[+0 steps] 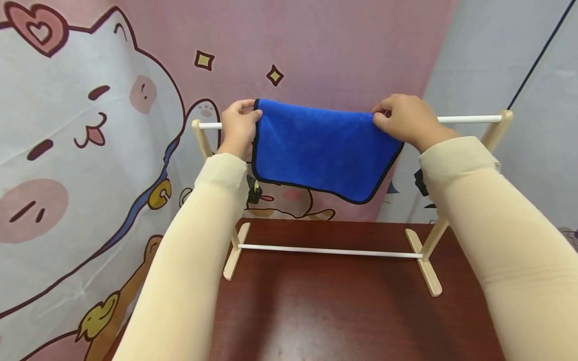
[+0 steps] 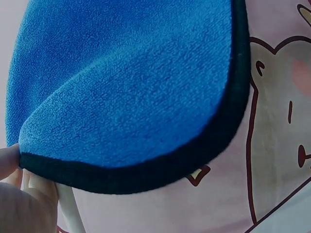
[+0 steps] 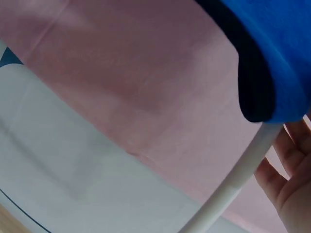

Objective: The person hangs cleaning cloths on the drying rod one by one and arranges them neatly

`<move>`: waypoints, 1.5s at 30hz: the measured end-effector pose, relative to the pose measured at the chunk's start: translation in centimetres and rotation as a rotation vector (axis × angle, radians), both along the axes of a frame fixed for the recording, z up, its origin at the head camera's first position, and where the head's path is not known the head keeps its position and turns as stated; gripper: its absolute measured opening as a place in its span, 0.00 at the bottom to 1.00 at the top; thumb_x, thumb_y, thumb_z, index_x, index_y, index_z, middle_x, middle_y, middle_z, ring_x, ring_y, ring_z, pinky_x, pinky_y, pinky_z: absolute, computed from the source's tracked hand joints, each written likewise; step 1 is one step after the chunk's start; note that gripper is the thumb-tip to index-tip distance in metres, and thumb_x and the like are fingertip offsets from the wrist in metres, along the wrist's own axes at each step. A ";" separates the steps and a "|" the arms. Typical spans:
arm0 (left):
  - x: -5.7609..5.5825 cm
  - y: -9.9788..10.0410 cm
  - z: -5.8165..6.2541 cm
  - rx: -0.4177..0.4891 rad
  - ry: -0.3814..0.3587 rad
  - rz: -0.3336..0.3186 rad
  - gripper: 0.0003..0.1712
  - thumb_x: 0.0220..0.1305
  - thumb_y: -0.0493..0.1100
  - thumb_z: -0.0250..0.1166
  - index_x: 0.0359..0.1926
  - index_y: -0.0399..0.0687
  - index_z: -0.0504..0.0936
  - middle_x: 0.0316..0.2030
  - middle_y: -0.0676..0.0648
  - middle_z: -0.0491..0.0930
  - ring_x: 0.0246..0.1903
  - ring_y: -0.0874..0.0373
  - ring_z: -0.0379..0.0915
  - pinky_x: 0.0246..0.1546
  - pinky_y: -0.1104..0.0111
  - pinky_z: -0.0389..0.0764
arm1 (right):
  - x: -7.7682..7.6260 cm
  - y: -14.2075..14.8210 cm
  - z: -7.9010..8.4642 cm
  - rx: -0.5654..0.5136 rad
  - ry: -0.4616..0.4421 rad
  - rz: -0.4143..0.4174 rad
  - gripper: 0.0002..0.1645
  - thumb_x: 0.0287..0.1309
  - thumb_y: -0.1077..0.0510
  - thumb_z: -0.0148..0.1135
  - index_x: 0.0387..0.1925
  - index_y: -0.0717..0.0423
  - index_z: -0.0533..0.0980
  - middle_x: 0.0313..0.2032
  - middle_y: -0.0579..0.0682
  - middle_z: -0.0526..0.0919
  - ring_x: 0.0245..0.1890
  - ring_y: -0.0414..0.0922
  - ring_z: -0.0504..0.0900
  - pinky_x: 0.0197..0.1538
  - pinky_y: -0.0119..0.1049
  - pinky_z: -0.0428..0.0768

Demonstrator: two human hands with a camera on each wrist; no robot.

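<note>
A blue towel [image 1: 322, 150] with black trim hangs folded over the white top bar [image 1: 469, 119] of a small wooden rack. At its upper left edge my left hand [image 1: 239, 128] pinches the trim between thumb and fingers; the left wrist view shows that grip close up on the towel's border [image 2: 146, 170]. My right hand [image 1: 406, 118] holds the towel's upper right part at the bar, thumb in front. In the right wrist view the fingers of that hand [image 3: 296, 179] lie beside the bar [image 3: 238, 179], and the thumb is hidden.
The rack stands on a dark reddish-brown table [image 1: 316, 301] on two wooden feet [image 1: 237, 250], joined by a white lower bar [image 1: 329, 250]. Close behind hangs a pink and white cartoon backdrop [image 1: 343, 50], which also covers the left side.
</note>
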State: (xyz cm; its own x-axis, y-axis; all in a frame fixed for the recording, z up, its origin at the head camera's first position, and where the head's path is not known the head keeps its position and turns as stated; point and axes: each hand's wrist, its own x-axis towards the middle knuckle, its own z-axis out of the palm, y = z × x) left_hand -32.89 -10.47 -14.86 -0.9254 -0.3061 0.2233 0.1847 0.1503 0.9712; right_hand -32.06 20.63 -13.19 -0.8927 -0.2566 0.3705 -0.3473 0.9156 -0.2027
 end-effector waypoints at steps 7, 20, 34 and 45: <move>0.2 -0.3 -0.1 -0.009 -0.003 0.000 0.15 0.68 0.38 0.61 0.55 0.48 0.80 0.49 0.47 0.79 0.48 0.55 0.75 0.53 0.66 0.73 | 0.6 -0.3 0.5 -0.011 -0.012 0.033 0.23 0.59 0.59 0.49 0.54 0.63 0.78 0.50 0.65 0.78 0.49 0.58 0.74 0.52 0.54 0.71; 0.6 0.0 0.8 0.036 0.003 -0.045 0.15 0.67 0.40 0.62 0.54 0.50 0.80 0.49 0.48 0.79 0.48 0.55 0.74 0.50 0.64 0.75 | 1.1 -1.8 2.4 -0.037 0.329 -0.118 0.21 0.63 0.65 0.46 0.51 0.59 0.80 0.52 0.61 0.79 0.53 0.62 0.74 0.55 0.59 0.71; 0.9 0.6 1.6 0.115 0.031 -0.064 0.14 0.67 0.37 0.61 0.52 0.48 0.79 0.45 0.47 0.79 0.43 0.55 0.76 0.45 0.65 0.78 | -0.4 -2.5 4.2 -0.109 0.444 -0.206 0.22 0.65 0.64 0.43 0.51 0.57 0.81 0.52 0.61 0.79 0.52 0.64 0.75 0.54 0.61 0.71; 0.0 0.7 0.4 0.080 0.013 -0.059 0.15 0.66 0.36 0.62 0.53 0.42 0.79 0.44 0.45 0.79 0.43 0.55 0.76 0.47 0.66 0.77 | -1.9 -0.8 1.4 -0.020 0.084 -0.163 0.23 0.65 0.60 0.44 0.56 0.59 0.77 0.54 0.65 0.77 0.55 0.64 0.73 0.54 0.61 0.69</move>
